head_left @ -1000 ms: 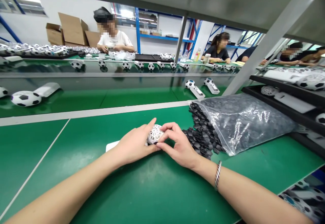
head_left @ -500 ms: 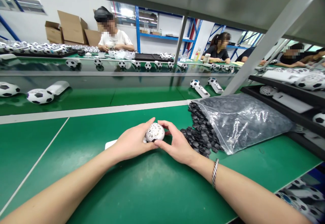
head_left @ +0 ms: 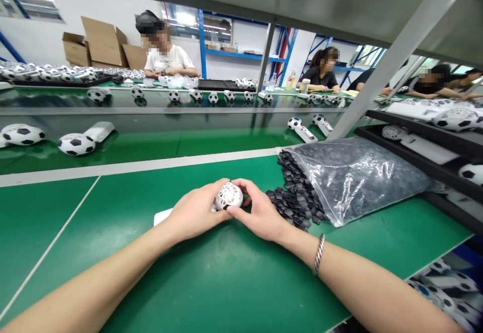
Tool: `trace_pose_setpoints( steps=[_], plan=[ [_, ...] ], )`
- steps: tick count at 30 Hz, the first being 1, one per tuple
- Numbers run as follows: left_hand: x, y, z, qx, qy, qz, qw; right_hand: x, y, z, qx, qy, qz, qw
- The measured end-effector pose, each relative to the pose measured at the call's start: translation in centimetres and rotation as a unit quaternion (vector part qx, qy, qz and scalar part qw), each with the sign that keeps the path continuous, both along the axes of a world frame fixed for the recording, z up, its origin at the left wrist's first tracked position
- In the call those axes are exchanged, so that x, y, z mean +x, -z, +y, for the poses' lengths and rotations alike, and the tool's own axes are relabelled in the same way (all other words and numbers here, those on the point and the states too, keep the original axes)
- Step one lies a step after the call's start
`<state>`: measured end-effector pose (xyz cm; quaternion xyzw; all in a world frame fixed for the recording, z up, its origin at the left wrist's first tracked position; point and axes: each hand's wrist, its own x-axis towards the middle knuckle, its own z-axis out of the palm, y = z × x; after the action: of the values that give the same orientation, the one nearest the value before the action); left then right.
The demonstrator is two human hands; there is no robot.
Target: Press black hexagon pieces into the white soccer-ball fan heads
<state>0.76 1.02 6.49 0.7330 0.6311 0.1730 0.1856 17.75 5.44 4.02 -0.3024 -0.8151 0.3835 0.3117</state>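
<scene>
Close to the right hand (head_left: pixel 260 212), loose black pieces (head_left: pixel 296 199) spill from a clear bag (head_left: pixel 362 179) onto the green bench (head_left: pixel 226 282); dark trays (head_left: pixel 418 144) of white parts hem in the bag's far end, and a slanting grey post (head_left: pixel 396 51) blocks part of the view behind. Across the strip beyond lie finished-looking footballs (head_left: pixel 76 144) with white handles. The white openwork ball (head_left: pixel 229 195) sits above the middle of the bench, gripped on one side by the left hand (head_left: pixel 196 210) and on the other by the right hand's thumb and fingers. The left hand hides most of a white piece (head_left: pixel 162 216) beneath it, and the ball's underside cannot be seen. Small lettering on a co-worker's white shirt (head_left: pixel 166 59) is too blurred to read.
</scene>
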Motion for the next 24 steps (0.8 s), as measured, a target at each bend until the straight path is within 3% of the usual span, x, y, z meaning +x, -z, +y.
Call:
trace_pose_setpoints(
  steps=[4, 7, 10, 12, 13, 18, 24],
  plan=[
    [0.0, -0.1, -0.1, -0.001, 0.002, -0.009, 1.0, 0.6, -0.4, 0.9, 0.024, -0.009, -0.04, 0.999],
    [0.1, 0.2, -0.1, -0.006, -0.035, 0.017, 0.999, 1.9, -1.2, 2.3, 0.081, 0.052, -0.131, 0.987],
    [0.3, 0.4, -0.2, -0.004, -0.051, 0.053, 0.997, 3.5, -1.9, 3.6, 0.182, 0.182, -0.302, 0.918],
    [0.5, 0.3, -0.3, 0.008, -0.038, 0.073, 0.997, 4.3, -2.1, 4.0, 0.208, 0.224, -0.397, 0.866],
    [0.6, 0.3, -0.4, 0.019, -0.026, 0.083, 0.996, 4.5, -2.0, 4.1, 0.206, 0.224, -0.423, 0.853],
    [0.9, -0.1, -0.7, 0.065, 0.022, 0.103, 0.992, 4.6, -1.5, 4.0, 0.19, 0.174, -0.423, 0.869],
    [1.2, 0.5, -0.6, 0.088, 0.004, 0.106, 0.991, 4.0, -1.7, 3.7, 0.199, 0.144, -0.383, 0.891]
  ],
)
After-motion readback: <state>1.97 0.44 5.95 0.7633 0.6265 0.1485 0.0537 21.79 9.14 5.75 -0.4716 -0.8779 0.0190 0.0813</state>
